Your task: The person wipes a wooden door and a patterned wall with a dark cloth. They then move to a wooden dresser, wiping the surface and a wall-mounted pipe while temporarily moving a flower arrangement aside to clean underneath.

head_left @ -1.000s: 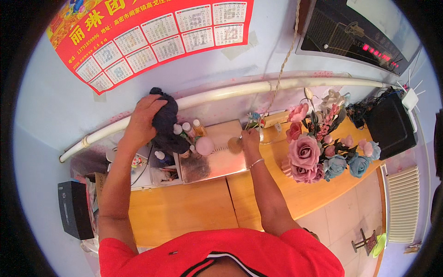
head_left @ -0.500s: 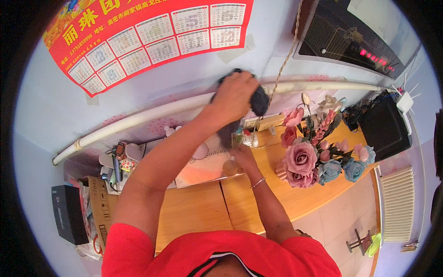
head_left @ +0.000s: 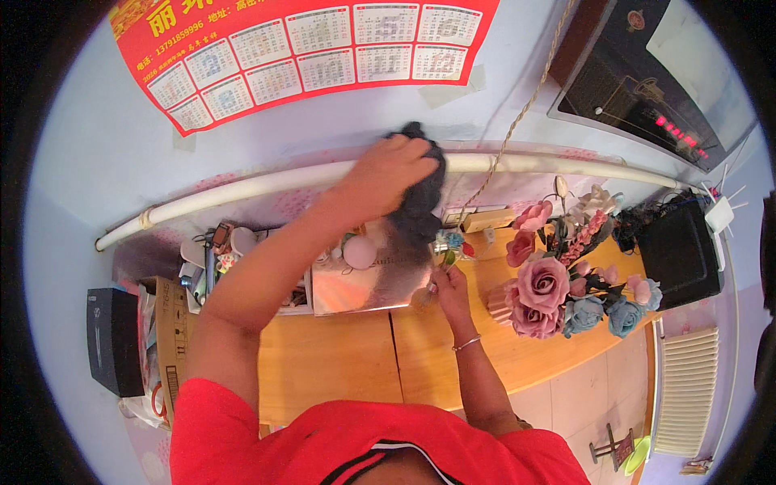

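A dark cloth (head_left: 420, 198) is bunched in my left hand (head_left: 388, 178), which is closed over it. The cloth lies against the white pipe (head_left: 275, 188) along the wall and hangs down below it, in front of a shiny box (head_left: 356, 291) with pinkish-orange colouring. Lower and to the right, my right hand (head_left: 453, 295), with a bracelet at its wrist, is closed beside the box's right end. Its fingers pinch something small and partly see-through with a green part at the top; its kind is unclear. A round pale pink item (head_left: 360, 252) sits by the box.
Pink and blue artificial flowers (head_left: 540, 283) stand on the wooden desk (head_left: 323, 364) to the right. Behind them are a black box-like device (head_left: 679, 259) and a white router (head_left: 719, 214). A twisted cord (head_left: 525, 109) hangs down the wall. Cartons (head_left: 171, 331) stand at left.
My left hand has moved left along the pipe with the cloth, which hangs lower. My right hand has moved slightly down beside the box. The whole view has shifted a little.
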`<action>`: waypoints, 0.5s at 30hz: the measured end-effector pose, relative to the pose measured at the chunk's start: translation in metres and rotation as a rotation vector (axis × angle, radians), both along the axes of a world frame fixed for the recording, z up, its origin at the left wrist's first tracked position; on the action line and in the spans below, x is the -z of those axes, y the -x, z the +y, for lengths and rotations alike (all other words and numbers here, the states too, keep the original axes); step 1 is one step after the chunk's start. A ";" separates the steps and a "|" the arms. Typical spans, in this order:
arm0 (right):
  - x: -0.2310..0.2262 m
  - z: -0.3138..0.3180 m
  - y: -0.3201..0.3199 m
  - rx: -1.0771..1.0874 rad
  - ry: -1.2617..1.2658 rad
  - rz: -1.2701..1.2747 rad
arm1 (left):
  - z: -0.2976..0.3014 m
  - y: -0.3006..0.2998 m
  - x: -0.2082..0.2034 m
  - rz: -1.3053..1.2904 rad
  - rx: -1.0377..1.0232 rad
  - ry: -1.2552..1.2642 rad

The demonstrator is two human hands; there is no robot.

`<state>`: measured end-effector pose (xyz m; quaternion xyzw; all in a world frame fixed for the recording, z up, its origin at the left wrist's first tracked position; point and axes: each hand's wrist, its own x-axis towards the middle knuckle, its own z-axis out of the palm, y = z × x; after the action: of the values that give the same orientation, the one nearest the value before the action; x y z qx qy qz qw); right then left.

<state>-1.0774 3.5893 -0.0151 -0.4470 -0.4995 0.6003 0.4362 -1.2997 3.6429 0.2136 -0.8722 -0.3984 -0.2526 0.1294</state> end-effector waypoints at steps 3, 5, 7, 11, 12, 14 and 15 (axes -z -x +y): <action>0.002 0.003 -0.003 -0.001 -0.032 0.043 | -0.041 0.058 -0.001 0.027 -0.162 0.059; -0.008 0.002 -0.001 0.021 -0.029 0.058 | -0.066 0.095 -0.004 0.030 -0.242 0.098; -0.020 -0.002 0.000 0.053 -0.032 0.060 | -0.090 0.126 -0.012 0.003 -0.322 0.142; -0.013 0.008 0.007 0.159 -0.332 -0.068 | -0.116 0.147 -0.017 -0.047 -0.470 0.148; -0.012 0.016 0.015 0.204 -0.375 -0.061 | -0.114 0.144 -0.014 -0.068 -0.467 0.137; -0.017 0.027 0.027 0.181 -0.532 -0.283 | -0.108 0.136 -0.008 -0.108 -0.468 0.117; -0.030 0.029 0.034 0.107 -0.643 -0.506 | -0.106 0.136 -0.007 -0.139 -0.453 0.119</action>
<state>-1.1112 3.6186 0.0144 -0.4469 -0.7291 0.2612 0.4477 -1.4360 3.5370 0.2205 -0.7473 -0.6059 -0.2525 0.1034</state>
